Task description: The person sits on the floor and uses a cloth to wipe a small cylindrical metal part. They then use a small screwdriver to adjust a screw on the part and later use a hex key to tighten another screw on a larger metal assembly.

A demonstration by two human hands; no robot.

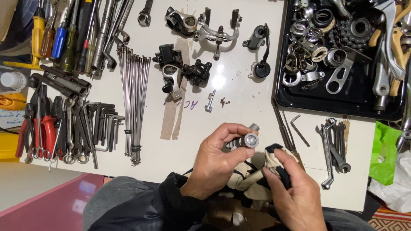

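A white counter (239,90) fills the view, laid out with bicycle parts and tools, seen from above. At its near edge a small metal cylinder (245,140) is pinched by the fingers (233,130) of the left hand (216,160), thumb below and forefinger curled over the top; its long axis runs roughly left to right, with the round silver end face turned toward the right hand (291,194). The right hand's fingers are closed on a cream and black cloth (274,160), which is held just right of the cylinder's end, near it, though contact cannot be confirmed. The left hand is thus on the part, and the right lies just beside it.

Beyond the fingers, a loose bolt (209,102) and tiny screws are seen, then brake calipers (216,30). To the right, wrenches (334,149) and a hex key (299,128) lie flat. Far right and beyond, a black tray (342,100) is filled with rings, clamps, a sprocket cluster and levers. To the left, a spoke bundle (133,102), hex keys, pliers and screwdrivers are ranged.
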